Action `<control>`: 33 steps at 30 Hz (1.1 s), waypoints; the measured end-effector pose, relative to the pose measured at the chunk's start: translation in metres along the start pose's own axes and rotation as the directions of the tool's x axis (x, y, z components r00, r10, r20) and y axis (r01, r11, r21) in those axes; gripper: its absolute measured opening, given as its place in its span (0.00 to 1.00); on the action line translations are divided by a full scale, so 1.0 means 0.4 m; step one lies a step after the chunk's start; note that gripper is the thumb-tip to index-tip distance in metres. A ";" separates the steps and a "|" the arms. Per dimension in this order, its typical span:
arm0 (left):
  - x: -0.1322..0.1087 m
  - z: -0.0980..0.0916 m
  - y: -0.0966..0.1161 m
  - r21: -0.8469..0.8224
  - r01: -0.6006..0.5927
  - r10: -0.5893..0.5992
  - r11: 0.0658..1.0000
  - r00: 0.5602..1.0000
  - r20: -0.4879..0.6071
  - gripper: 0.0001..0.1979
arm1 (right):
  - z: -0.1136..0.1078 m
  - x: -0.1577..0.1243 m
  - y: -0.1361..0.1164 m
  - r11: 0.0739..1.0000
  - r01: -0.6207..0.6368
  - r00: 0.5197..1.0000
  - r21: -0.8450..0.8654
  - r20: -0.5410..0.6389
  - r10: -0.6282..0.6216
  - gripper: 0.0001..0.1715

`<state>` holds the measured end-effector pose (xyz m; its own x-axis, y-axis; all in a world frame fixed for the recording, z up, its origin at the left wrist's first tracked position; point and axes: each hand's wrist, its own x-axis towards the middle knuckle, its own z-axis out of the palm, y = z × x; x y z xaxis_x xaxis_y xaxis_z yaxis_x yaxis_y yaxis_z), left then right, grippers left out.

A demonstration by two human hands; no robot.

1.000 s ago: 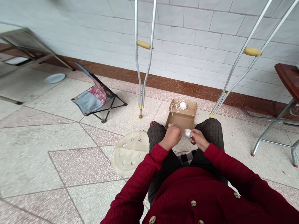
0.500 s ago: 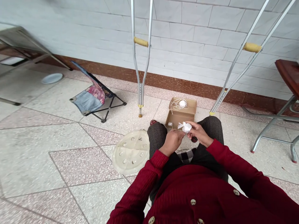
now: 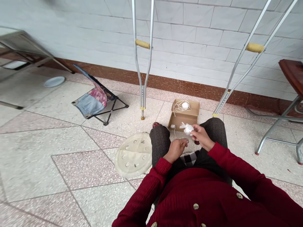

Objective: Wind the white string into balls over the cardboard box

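Head view shows the right hand pinching a white bundle between thumb and fingers, with the loose, frayed end of this bundle pointing to the left. The material seems to be soft thread or thin plastic strip; I cannot tell which. Below it and to the left, the left hand has its fingers curled, with the tips close together. Whether a thin strand is caught between them, I cannot tell.

Half a second ago the left fingertips were at the underside of the bundle; now they are apart from it, and the right hand alone carries the bundle. To my judgement, this means that the left hand is relieved from supporting it, and the wrapped shape keeps together in a one-handed grip.

Just beyond the hands, an open cardboard box stands on the floor. The bundle is held above its near edge. Inside, at the left front corner, lies a small white piece, from which a thin string hangs over the edge. On the raised lid rests a white ball of string with loose loops around. Beside the left knee lies a round cream mat with holes. Farther out are a crutch and a folding chair.
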<state>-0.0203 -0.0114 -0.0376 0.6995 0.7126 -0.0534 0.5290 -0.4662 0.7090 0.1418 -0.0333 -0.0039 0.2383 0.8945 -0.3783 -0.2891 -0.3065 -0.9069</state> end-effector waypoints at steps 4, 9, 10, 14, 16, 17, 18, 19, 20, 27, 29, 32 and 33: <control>0.053 -0.016 -0.044 0.066 -0.045 0.045 0.997 0.999 0.008 0.11 | 0.002 -0.083 0.015 0.997 -0.016 0.968 -0.074 0.249 0.034 0.17; 0.143 -0.094 -0.029 0.280 -0.347 0.331 0.895 0.938 0.106 0.12 | -0.027 -0.105 0.057 0.985 -0.097 0.919 -0.141 0.366 0.143 0.24; 0.155 -0.111 -0.016 0.332 -0.366 0.351 0.870 0.930 0.106 0.12 | -0.033 -0.091 0.062 0.983 -0.100 0.927 -0.153 0.345 0.148 0.24; 0.160 -0.146 0.051 0.500 -0.371 0.360 0.783 0.925 0.123 0.11 | -0.048 0.007 0.070 0.974 -0.080 0.983 -0.212 0.146 0.112 0.17; 0.142 -0.142 0.079 0.552 -0.365 0.358 0.750 0.925 0.126 0.11 | -0.050 0.065 0.071 0.969 -0.059 0.996 -0.240 0.048 0.073 0.16; 0.131 -0.137 0.089 0.568 -0.358 0.361 0.741 0.926 0.113 0.11 | -0.050 0.091 0.070 0.967 -0.046 0.999 -0.250 0.005 0.049 0.16; 0.119 -0.129 0.094 0.577 -0.345 0.363 0.740 0.927 0.089 0.11 | -0.049 0.112 0.069 0.965 -0.034 0.999 -0.260 -0.033 0.026 0.16; 0.107 -0.120 0.095 0.577 -0.330 0.363 0.747 0.930 0.063 0.10 | -0.047 0.129 0.067 0.964 -0.023 0.998 -0.265 -0.070 0.005 0.16; 0.094 -0.111 0.091 0.568 -0.316 0.358 0.760 0.933 0.041 0.11 | -0.045 0.140 0.062 0.966 -0.011 0.995 -0.257 -0.102 -0.016 0.15; 0.033 -0.040 -0.010 0.296 -0.160 0.161 0.942 0.987 0.023 0.13 | -0.028 0.054 -0.020 0.993 0.117 0.987 -0.016 0.111 -0.115 0.17; 0.036 -0.037 -0.041 0.252 -0.093 0.090 0.963 0.996 0.023 0.12 | -0.032 0.004 -0.031 0.998 0.065 0.955 -0.025 0.293 -0.054 0.18; 0.061 -0.063 -0.060 0.244 -0.093 0.097 0.965 0.995 -0.007 0.10 | -0.042 -0.052 -0.008 0.990 -0.035 0.883 -0.138 0.460 0.095 0.19; 0.073 -0.078 -0.056 0.255 -0.126 0.133 0.959 0.991 -0.011 0.10 | -0.045 -0.061 0.010 0.981 -0.070 0.865 -0.180 0.478 0.149 0.18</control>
<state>-0.0269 0.0362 -0.0330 0.7584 0.6499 0.0494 0.5415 -0.6705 0.5071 0.1515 -0.0622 -0.0015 -0.2806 0.8840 -0.3740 -0.1332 -0.4217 -0.8969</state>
